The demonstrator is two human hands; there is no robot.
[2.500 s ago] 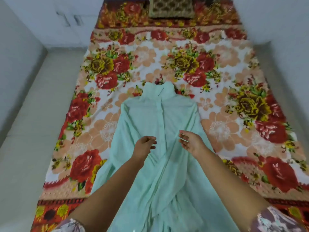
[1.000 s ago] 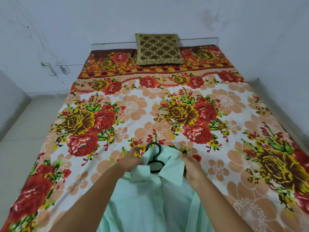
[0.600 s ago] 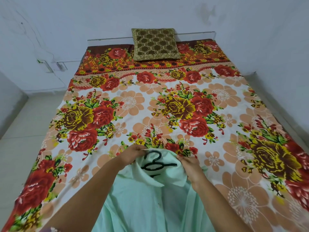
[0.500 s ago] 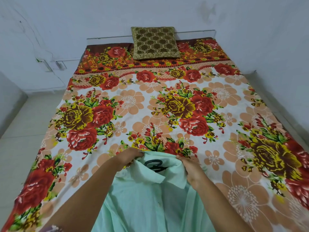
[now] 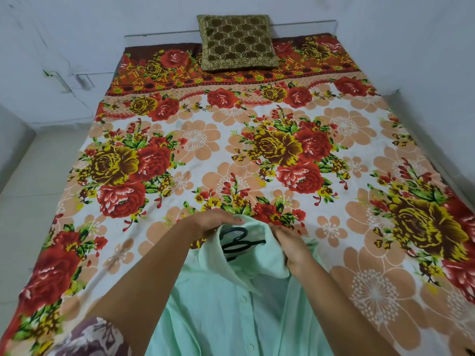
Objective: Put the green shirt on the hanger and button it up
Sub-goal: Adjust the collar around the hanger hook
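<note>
The pale green shirt (image 5: 231, 299) lies front up on the flowered bedsheet (image 5: 205, 155), collar towards the far end, with white buttons down its placket. A black hanger (image 5: 237, 240) shows inside the collar opening; only its hook and neck are visible, the rest is under the cloth. My left hand (image 5: 213, 223) grips the collar's left side at the top edge. My right hand (image 5: 291, 246) holds the collar's right side, fingers curled over the fabric.
A brown and gold patterned cushion (image 5: 236, 42) stands against the white wall at the head of the bed. Pale floor (image 5: 33, 181) runs along the bed's left side. A wall (image 5: 437, 73) is close on the right.
My hands went from the shirt's middle to its collar. In the last second the collar and hanger hook were lowered onto the bed, and the hook now lies flatter inside the collar.
</note>
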